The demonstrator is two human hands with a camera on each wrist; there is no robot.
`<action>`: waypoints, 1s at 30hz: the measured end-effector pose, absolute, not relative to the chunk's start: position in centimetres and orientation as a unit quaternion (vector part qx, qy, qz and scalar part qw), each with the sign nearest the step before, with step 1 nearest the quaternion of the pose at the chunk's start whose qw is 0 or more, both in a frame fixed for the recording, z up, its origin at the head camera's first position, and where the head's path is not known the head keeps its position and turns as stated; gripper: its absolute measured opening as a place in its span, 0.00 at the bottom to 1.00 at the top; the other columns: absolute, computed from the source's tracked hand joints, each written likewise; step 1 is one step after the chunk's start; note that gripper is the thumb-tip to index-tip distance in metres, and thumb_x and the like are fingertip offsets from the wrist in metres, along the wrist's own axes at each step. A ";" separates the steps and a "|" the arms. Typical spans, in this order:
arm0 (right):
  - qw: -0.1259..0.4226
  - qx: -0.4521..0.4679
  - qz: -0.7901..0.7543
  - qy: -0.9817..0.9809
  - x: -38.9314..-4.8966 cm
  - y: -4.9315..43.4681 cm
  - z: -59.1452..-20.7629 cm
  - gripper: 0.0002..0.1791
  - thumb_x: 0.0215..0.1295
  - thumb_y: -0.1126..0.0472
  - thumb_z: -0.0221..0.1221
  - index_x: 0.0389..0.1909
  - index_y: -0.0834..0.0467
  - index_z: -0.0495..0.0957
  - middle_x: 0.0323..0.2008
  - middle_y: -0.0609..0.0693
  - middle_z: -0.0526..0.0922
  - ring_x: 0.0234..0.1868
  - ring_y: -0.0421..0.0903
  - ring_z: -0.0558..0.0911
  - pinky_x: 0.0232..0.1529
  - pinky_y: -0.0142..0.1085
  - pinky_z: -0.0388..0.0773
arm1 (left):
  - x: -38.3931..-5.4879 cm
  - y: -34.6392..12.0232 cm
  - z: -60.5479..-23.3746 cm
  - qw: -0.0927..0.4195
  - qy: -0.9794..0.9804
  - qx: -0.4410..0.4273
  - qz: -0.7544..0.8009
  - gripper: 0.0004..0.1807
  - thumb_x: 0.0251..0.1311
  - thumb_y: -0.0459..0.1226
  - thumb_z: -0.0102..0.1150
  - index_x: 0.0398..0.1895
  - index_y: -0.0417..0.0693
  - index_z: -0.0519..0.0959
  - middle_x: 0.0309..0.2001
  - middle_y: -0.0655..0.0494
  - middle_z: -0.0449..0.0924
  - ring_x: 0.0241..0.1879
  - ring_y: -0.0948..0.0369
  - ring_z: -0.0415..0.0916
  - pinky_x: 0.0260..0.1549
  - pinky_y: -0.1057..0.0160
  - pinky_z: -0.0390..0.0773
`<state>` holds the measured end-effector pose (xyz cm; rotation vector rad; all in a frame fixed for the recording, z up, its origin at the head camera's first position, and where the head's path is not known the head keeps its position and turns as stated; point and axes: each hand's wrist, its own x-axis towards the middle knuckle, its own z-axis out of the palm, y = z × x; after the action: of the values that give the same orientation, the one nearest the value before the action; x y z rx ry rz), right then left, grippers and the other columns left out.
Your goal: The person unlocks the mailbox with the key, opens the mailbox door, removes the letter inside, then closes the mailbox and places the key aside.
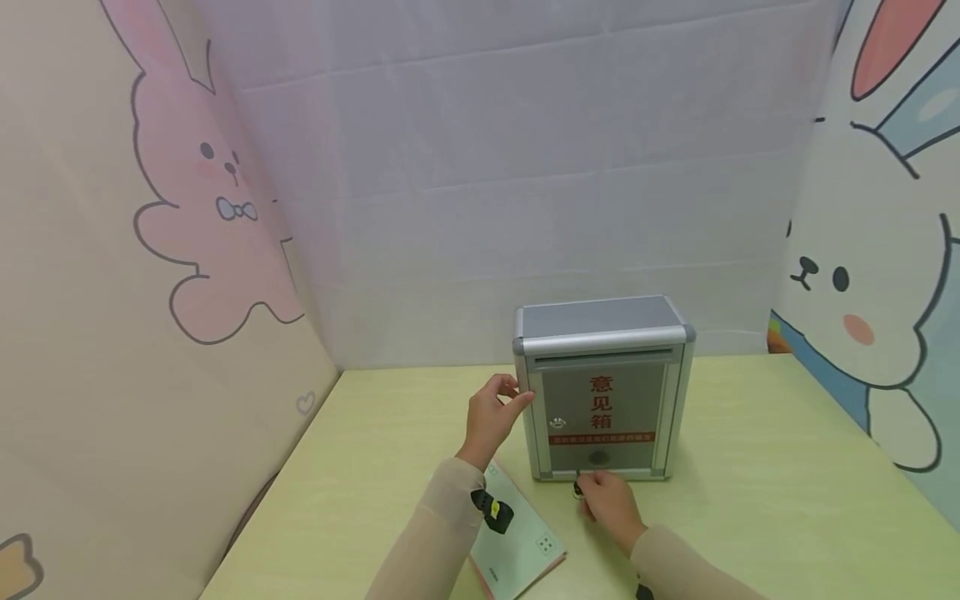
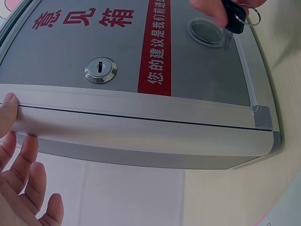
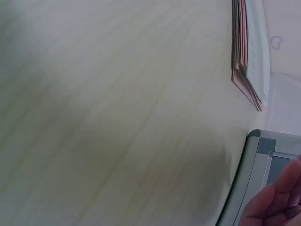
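Observation:
A grey metal suggestion box (image 1: 602, 333) with red lettering stands upright on the table. Its keyhole lock (image 2: 100, 69) sits bare on the front panel, near the left side. My left hand (image 1: 491, 417) touches the box's left edge, thumb on the front frame and loosely bent fingers along the side. Low in front of the box, my right hand (image 1: 611, 507) pinches a black-headed key (image 2: 233, 18) with a metal ring hanging from it. In the left wrist view the key's blade points toward the lower part of the panel, by a round clear disc (image 2: 206, 32).
A stack of pale green and pink paper booklets (image 1: 525, 546) lies left of the box, partly under my left forearm. The light yellow-green table (image 1: 772, 467) meets a white cloth backdrop (image 1: 450, 208). Rabbit-printed panels stand at both sides.

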<state>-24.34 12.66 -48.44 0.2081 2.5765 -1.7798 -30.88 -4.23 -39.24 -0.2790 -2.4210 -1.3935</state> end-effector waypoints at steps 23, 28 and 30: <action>0.043 0.041 -0.503 0.863 -24.3 13.3 -49.7 0.15 0.64 0.62 0.49 0.16 0.59 0.70 0.10 0.46 0.69 0.15 0.42 0.66 0.21 0.34 0.62 | -30.9 -4.2 -39.4 0.168 -0.850 -0.109 -0.488 0.12 0.56 0.39 0.67 0.34 0.43 0.75 0.30 0.53 0.78 0.18 0.67 0.58 0.19 0.69 0.60; 0.045 0.033 -0.496 0.867 -24.4 13.5 -50.1 0.16 0.64 0.61 0.50 0.16 0.59 0.70 0.10 0.46 0.69 0.14 0.41 0.64 0.19 0.34 0.61 | -31.1 -4.2 -39.4 0.170 -0.850 -0.112 -0.485 0.12 0.56 0.39 0.67 0.34 0.43 0.75 0.31 0.52 0.79 0.19 0.67 0.60 0.19 0.69 0.61; 0.051 0.033 -0.489 0.870 -24.4 13.5 -50.2 0.17 0.64 0.61 0.50 0.15 0.58 0.70 0.10 0.46 0.68 0.14 0.41 0.63 0.19 0.33 0.61 | -31.1 -4.1 -39.4 0.166 -0.851 -0.110 -0.487 0.12 0.56 0.40 0.67 0.34 0.43 0.75 0.31 0.52 0.79 0.19 0.66 0.60 0.20 0.69 0.62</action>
<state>-24.41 13.54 -50.20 0.1012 2.6479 -1.4886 -31.12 -4.15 -39.43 -0.3129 -2.4218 -1.3856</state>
